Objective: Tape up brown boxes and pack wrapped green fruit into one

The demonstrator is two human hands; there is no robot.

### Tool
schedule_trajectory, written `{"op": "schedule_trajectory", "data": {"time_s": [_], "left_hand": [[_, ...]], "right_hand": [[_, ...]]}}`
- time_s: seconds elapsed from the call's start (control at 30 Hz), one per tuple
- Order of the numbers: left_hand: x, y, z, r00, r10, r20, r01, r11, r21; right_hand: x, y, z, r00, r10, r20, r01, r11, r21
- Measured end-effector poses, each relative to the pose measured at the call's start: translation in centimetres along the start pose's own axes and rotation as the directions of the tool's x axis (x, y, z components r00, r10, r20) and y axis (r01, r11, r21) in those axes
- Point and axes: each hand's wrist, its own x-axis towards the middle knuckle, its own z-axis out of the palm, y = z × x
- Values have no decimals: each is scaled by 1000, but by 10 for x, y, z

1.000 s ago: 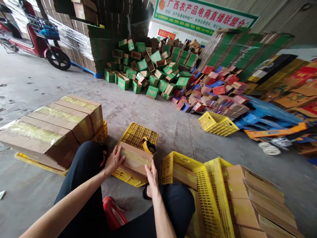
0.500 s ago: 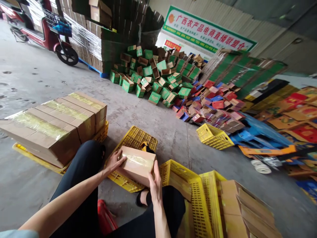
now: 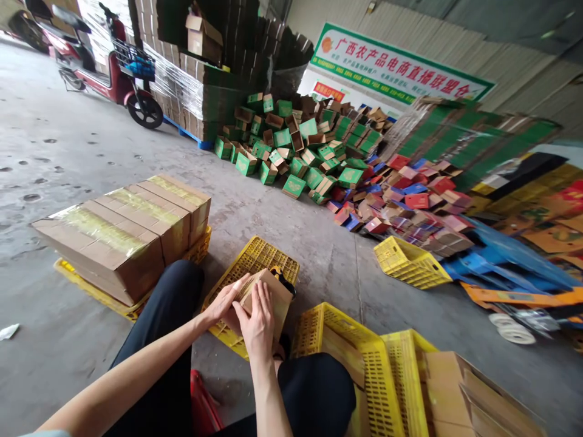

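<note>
A small brown cardboard box is tilted on its side between my hands, over an upturned yellow plastic crate. My left hand lies along the box's left edge, fingers extended and pressed against it. Close beside it, my right hand rests on the near face, fingers held together over the cardboard and thumb toward the left hand. Between them they hold the box. Just behind the box, a black and yellow tool, perhaps a tape dispenser, is partly hidden.
Taped cartons sit on a yellow crate at left. Yellow crates with cardboard stand at right. A red stool shows below me. Green boxes, red and blue boxes, a blue pallet jack and a scooter are farther off.
The box has been turned from lying taped-side up to standing tilted. My right hand has moved left from its right end to beside my left hand. The view has shifted left.
</note>
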Motion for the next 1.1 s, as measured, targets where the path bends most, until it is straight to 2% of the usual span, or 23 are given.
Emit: {"op": "schedule_trajectory", "data": {"time_s": [0.1, 0.2, 0.33, 0.47, 0.53, 0.63, 0.8, 0.93, 1.1], "left_hand": [[-8, 23, -13, 999, 43, -17, -45, 992, -119], [-14, 30, -23, 996, 81, -37, -84, 994, -74], [-16, 29, -27, 990, 139, -28, -137, 988, 67], [-20, 29, -26, 978, 201, 49, -207, 957, 203], [-23, 30, -27, 973, 223, 66, -232, 934, 271], [-24, 32, -29, 963, 262, 65, -266, 882, 389], [-18, 42, -30, 920, 362, 150, -379, 722, 579], [-16, 49, -31, 893, 340, 295, -449, 636, 628], [-16, 55, -33, 887, 299, 352, -461, 604, 650]], "right_hand": [[12, -21, 17, 998, -57, 24, 57, 998, -5], [18, -35, 24, 995, -95, 25, 95, 995, 5], [18, -35, 19, 989, -150, 14, 150, 989, 15], [7, -22, 3, 969, -247, 27, 247, 969, 27], [-1, -14, -6, 971, -237, 42, 237, 971, 10], [-12, -3, -14, 985, -160, 56, 162, 987, -22], [-13, -6, -15, 992, -115, 46, 115, 993, 4], [-8, -13, -14, 996, -93, 7, 92, 992, 82], [-17, 1, -19, 998, -69, 4, 68, 993, 94]]}}
